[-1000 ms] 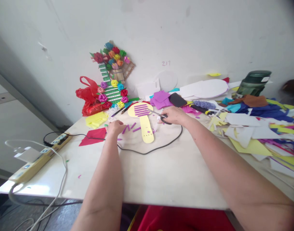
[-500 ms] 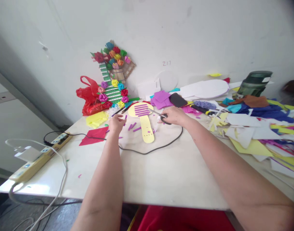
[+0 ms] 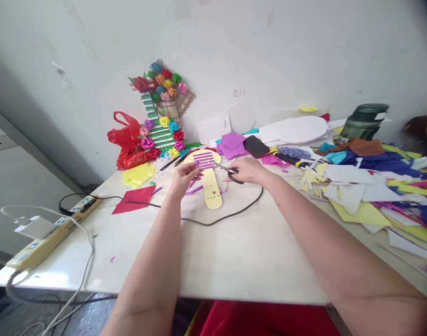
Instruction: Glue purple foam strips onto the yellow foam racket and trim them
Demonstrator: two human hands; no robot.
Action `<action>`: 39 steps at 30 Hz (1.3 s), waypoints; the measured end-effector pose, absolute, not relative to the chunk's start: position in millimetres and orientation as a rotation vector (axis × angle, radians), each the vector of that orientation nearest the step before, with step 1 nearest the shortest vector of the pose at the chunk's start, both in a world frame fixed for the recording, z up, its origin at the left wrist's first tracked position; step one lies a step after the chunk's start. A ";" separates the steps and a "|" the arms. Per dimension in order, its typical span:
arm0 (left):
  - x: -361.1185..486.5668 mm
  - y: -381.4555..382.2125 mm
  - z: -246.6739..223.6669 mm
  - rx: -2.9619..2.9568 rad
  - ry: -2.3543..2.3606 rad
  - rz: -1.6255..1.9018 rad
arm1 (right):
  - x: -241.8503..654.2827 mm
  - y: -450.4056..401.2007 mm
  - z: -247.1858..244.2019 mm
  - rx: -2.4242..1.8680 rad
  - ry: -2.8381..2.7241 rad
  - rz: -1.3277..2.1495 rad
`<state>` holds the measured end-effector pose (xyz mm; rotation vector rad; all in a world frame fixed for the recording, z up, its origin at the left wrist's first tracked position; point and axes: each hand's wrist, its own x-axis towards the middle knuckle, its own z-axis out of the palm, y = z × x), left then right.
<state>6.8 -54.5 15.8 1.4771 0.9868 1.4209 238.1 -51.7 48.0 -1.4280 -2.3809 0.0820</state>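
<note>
My right hand (image 3: 246, 171) grips a pair of scissors (image 3: 234, 176) by the dark handles, the blades pointing left over the round head of a yellow paper cutout (image 3: 213, 190). Purple strips (image 3: 203, 155) lie in parallel rows across that round head. A small purple strip (image 3: 198, 165) is pinched upright in the fingers of my left hand (image 3: 184, 177), close to the left of the scissor tips. More loose purple strips (image 3: 194, 190) lie on the table by the cutout's handle, partly behind my left hand. A black cable (image 3: 213, 224) curves in front of the cutout.
Flower crafts (image 3: 160, 107) lean on the wall beside a red plastic bag (image 3: 127, 140). At right are a paper scrap pile (image 3: 360, 186) and a green bottle (image 3: 365, 122). A black phone-like object (image 3: 256, 146) lies near purple sheets (image 3: 232, 143). A power strip (image 3: 52, 233) runs along the left edge.
My left hand has moved right with the purple strip, toward the scissor blades and over the cutout's edge. My right hand still holds the scissors in nearly the same place.
</note>
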 end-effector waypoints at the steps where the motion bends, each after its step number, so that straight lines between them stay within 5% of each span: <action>1: 9.1 -55.6 16.0 1.458 0.966 1.414 | 237.7 -52.1 48.2 -1.422 -2.386 0.086; 39: 12.1 -51.1 4.1 1.474 0.847 1.200 | 235.6 -54.1 46.7 -1.262 -2.444 0.293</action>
